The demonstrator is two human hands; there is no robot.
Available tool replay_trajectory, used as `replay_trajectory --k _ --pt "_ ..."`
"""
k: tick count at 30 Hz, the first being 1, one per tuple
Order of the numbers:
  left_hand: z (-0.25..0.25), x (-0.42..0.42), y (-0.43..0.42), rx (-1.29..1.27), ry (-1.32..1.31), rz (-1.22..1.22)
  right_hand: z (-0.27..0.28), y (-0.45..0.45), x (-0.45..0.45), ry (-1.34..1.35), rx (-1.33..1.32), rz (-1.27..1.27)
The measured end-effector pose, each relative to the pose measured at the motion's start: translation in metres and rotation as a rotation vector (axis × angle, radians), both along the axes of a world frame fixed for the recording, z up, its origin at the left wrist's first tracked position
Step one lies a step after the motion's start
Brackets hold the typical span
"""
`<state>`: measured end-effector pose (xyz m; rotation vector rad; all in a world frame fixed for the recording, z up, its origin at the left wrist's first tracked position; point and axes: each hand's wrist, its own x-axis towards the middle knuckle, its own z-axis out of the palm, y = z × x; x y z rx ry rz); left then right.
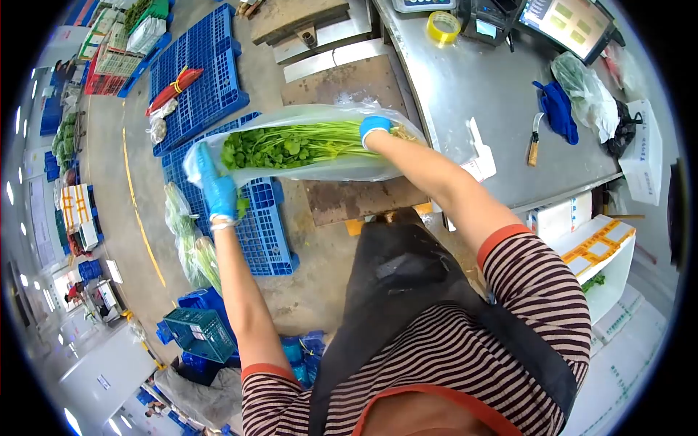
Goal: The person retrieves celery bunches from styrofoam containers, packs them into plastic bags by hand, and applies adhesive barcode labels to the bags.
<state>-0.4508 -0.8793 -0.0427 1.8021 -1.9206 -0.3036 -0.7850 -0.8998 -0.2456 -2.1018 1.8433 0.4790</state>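
A long clear plastic bag [320,171] is stretched between my hands, with a bunch of leafy celery [291,145] lying lengthwise in it. The leaves are toward the left and the pale roots toward the right. My left hand [214,187], in a blue glove, grips the bag's gathered left end. My right hand [374,129], also gloved in blue, is closed on the stems near the root end; I cannot tell whether plastic lies between them. Under the bag is a brown, worn board [356,200].
A steel table [502,94] at the right carries yellow tape [443,27], a wood-handled knife [534,142], a blue cloth [557,109] and a monitor [571,25]. Blue pallets [196,73] stand on the floor at left, near bagged vegetables [193,240] and a green crate [200,334].
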Motion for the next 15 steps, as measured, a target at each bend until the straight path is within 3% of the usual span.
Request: replay_trajectory --k 2,3,4,6,7,8,10,12,15 --pt "0.038 0.001 0.024 0.020 0.153 0.019 -0.006 0.013 0.005 -0.103 0.004 -0.052" --pt "0.039 0.013 0.029 -0.023 0.082 0.026 -0.028 0.017 0.010 -0.318 -0.195 -0.254" --pt "0.019 0.038 0.023 -0.108 0.004 0.012 -0.021 0.016 0.007 -0.349 -0.165 -0.262" --pt "0.026 0.012 0.014 -0.137 -0.059 -0.042 0.003 0.018 0.003 -0.411 -0.099 -0.273" --pt "0.024 0.008 0.004 -0.174 -0.219 -0.157 -0.009 0.012 0.002 -0.397 0.010 -0.286" --pt "0.019 0.006 -0.011 -0.213 -0.380 -0.271 -0.020 0.007 -0.001 -0.383 -0.045 -0.312" --pt "-0.006 0.025 -0.039 -0.117 -0.245 -0.232 -0.045 0.006 -0.006 -0.383 -0.106 -0.257" --pt "-0.003 0.039 -0.048 0.087 0.134 -0.193 -0.037 0.006 -0.001 -0.365 -0.070 -0.293" --pt "0.010 0.061 -0.039 0.356 0.415 -0.208 -0.010 0.009 0.003 -0.376 0.022 -0.151"
